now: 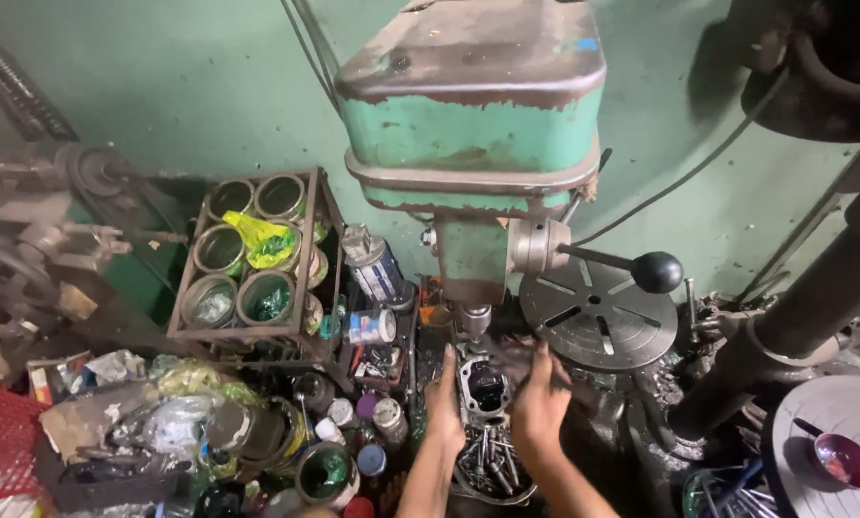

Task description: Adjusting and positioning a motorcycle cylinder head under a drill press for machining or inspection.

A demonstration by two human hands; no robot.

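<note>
1. Hands first: the left hand (443,403) lies flat against the left side of a small metal casting (485,388) with a round dark bore, fingers straight and close together, pressed to it rather than wrapped round it.
2. The right hand (537,403) is at the casting's right side, fingers spread a little and reaching over its top edge; they are blurred, so I cannot tell how firmly they grip.
3. The casting sits directly under the chuck (473,321) of a green, rust-flecked drill press (473,125), between the two hands.
4. Just below the casting, near the wrists, lies a heap of loose drill bits and bolts (487,465).
5. To the right of the press, a black-knobbed feed lever (655,271) juts out over a round slotted metal table (598,317).
6. To the left, a rusty rack of open tins (252,254) stands against the wall, with a yellow-green plastic bag (262,240) stuffed in one.
7. Spray cans (374,269), small pots and crumpled bags crowd the bench's left side, close up to the left forearm.
</note>
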